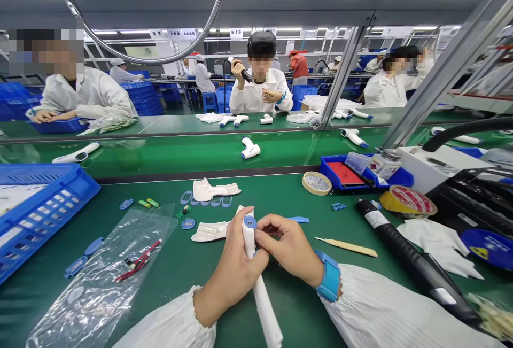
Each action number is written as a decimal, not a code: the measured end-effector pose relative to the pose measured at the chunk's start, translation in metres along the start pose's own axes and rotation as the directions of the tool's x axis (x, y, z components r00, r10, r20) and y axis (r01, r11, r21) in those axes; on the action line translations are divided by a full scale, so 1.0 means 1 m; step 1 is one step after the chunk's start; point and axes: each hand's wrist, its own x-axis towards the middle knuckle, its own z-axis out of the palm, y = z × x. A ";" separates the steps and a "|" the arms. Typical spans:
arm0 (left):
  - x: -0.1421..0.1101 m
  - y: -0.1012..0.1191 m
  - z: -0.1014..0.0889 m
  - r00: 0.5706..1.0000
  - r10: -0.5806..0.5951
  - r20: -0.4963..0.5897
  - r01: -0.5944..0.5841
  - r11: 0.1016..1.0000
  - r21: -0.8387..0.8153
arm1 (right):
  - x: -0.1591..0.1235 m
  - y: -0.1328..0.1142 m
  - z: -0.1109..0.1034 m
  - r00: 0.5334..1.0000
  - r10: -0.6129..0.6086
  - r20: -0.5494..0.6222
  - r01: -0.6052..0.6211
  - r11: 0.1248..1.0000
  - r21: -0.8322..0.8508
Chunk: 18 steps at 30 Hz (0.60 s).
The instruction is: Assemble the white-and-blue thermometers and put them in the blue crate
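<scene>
My left hand (230, 270) is wrapped around a white infrared thermometer (265, 308) with a blue end piece at its top. At the right side of that blue end, my right hand (292, 246) is closed, its thumb and fingers pressed against the body. A white half shell (208, 231) lies just behind my left hand, partly covered by it. Farther back sits another white half shell (214, 190) near several blue ring-shaped parts (204, 202). A small green circuit board (184, 211) and a blue part (188, 223) lie to the left.
A plastic bag (100, 278) with red and black wires (138, 265) lies left, beside a blue basket (48, 177). To the right are a wooden-handled tool (348, 246), a black electric screwdriver (404, 252) and a tape roll (409, 200). Thermometers lie on the green conveyor (192, 153); co-workers sit beyond.
</scene>
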 end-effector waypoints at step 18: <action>0.006 0.011 -0.010 0.988 -0.026 0.154 0.065 0.965 -0.255 | 0.012 0.001 -0.014 0.997 0.076 -0.006 -0.076 0.997 0.008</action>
